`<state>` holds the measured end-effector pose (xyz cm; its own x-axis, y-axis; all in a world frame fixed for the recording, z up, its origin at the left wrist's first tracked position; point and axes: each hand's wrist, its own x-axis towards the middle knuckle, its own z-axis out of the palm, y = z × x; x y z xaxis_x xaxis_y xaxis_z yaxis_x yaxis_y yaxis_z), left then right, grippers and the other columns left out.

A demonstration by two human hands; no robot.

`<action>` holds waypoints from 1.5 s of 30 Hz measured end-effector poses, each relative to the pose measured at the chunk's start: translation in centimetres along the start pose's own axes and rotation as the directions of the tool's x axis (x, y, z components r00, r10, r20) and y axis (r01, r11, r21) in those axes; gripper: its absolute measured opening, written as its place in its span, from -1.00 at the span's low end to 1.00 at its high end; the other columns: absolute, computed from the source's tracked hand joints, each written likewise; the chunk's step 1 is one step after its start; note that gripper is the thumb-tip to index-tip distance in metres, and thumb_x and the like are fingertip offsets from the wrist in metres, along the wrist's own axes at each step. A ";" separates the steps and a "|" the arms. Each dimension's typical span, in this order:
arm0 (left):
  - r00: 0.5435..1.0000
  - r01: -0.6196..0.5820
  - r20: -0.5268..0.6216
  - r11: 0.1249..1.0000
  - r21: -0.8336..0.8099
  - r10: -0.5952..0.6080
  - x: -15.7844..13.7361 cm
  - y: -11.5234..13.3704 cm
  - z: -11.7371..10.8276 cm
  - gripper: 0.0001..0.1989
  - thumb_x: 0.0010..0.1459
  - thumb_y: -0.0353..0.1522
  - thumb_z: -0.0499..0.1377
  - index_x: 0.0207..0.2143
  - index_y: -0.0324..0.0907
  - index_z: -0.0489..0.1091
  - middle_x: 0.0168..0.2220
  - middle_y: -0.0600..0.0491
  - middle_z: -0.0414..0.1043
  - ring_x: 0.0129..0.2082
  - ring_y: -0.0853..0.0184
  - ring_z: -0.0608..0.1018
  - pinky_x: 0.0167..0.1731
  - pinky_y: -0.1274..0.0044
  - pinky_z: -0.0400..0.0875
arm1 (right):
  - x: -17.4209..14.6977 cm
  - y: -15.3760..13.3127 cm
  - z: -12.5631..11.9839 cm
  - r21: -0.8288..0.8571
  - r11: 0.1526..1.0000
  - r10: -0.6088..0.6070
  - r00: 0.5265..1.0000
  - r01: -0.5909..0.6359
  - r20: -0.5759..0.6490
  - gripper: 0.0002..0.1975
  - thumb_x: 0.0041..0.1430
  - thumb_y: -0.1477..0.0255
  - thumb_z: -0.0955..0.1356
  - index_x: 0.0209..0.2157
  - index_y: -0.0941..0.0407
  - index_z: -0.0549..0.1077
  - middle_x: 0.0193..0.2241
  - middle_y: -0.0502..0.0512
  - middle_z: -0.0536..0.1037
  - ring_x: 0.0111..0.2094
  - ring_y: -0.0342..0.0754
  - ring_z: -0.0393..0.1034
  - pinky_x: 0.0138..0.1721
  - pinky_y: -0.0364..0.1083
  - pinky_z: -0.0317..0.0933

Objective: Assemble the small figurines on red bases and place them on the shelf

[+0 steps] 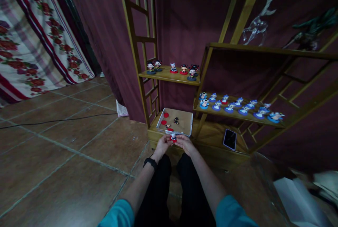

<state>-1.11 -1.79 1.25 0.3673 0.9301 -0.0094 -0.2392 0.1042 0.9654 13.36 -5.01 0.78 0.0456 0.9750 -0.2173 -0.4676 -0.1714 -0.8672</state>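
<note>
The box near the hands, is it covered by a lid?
No, the box is open from above, showing red discs and small figures inside.

The wooden unit's [128,19] left shelf [164,73] bears dark-based figurines [150,68] at both ends, red-based figurines [173,68] between. The lower right shelf [224,114] carries two rows of mostly blue figurines [230,107]; the upper shelf [264,50], a clear deer [256,28] and a dark ornament [310,31]; the bottom board [211,133], an open box [185,118] and a phone [230,139].

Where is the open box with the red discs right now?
In the head view, the open box sits just below centre on the bottom shelf, just beyond the left hand and right hand, left of the phone.
</note>
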 end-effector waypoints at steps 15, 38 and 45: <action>0.995 0.040 -0.093 0.999 0.028 -0.038 0.0 0.6 0.5 -0.58 -0.39 -0.40 0.34 -0.35 -0.25 0.39 -0.48 0.08 0.45 -0.51 0.44 0.44 -0.43 0.58 0.33 | 0.0 0.0 0.5 -0.024 1.000 0.019 1.000 -0.020 -0.017 -0.69 -0.30 0.34 0.47 -0.43 0.11 0.38 -0.45 -0.01 0.48 -0.44 -0.14 0.40 -0.27 -0.04 0.27; 0.980 -0.045 -0.180 0.977 0.210 0.084 0.3 1.1 0.4 -0.65 -0.40 -0.36 0.34 -0.47 -0.21 0.34 -0.49 0.07 0.44 -0.48 0.34 0.47 -0.38 0.49 0.35 | -0.4 -0.8 1.5 -0.083 0.996 0.016 1.000 -0.013 0.024 -0.67 -0.31 0.26 0.46 -0.45 0.11 0.40 -0.47 -0.02 0.47 -0.48 -0.17 0.35 -0.36 -0.12 0.22; 0.975 -0.047 -0.199 0.964 0.262 0.102 0.3 1.5 0.4 -0.68 -0.42 -0.37 0.32 -0.50 -0.20 0.34 -0.49 0.06 0.44 -0.45 0.29 0.48 -0.35 0.46 0.35 | -0.6 -0.8 1.4 -0.123 0.992 -0.013 1.000 0.011 -0.016 -0.67 -0.33 0.27 0.46 -0.44 0.11 0.42 -0.48 0.00 0.48 -0.48 -0.15 0.36 -0.38 -0.11 0.23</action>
<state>-0.99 -1.47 2.85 0.1552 0.9872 0.0373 -0.0125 -0.0358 0.9993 12.41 -5.24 2.20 0.0656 0.9749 -0.2126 -0.3552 -0.1763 -0.9180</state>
